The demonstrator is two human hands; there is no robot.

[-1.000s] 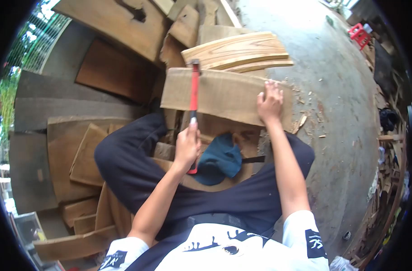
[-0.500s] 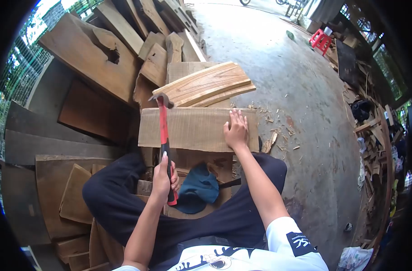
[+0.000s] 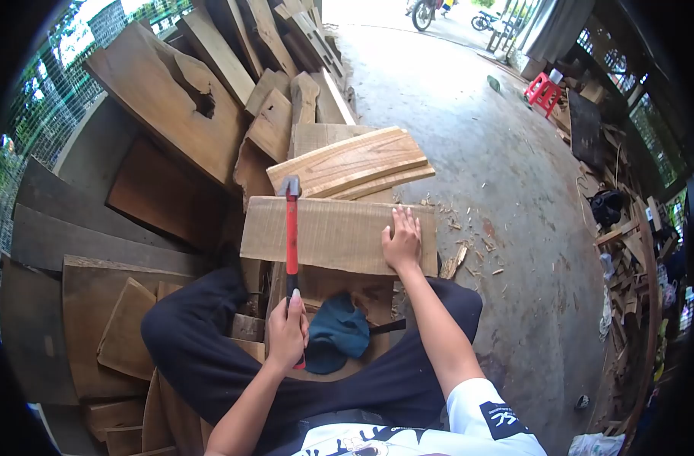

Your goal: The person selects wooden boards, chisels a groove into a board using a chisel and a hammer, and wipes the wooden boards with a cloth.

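My left hand (image 3: 287, 334) is wrapped round the black and red handle of a hammer (image 3: 291, 243), whose metal head is up, over the far edge of a wide brown board (image 3: 324, 235). Flat on the right part of that board lies my right hand (image 3: 402, 242), fingers spread. Just beyond the board are two lighter curved planks (image 3: 354, 163), one on the other. A dark teal cloth (image 3: 336, 333) lies between my legs, below the board.
Many wooden slabs (image 3: 164, 99) lean and lie on the left. Wood chips (image 3: 455, 262) are scattered on the concrete floor (image 3: 529, 304). A red stool (image 3: 543, 94) and heaped wood scraps (image 3: 628, 258) are on the right; a motorbike (image 3: 423, 14) is far off.
The view has tilted up, showing more of the far floor. The hammer's head has turned in my left hand. My right hand has stayed flat on the board.
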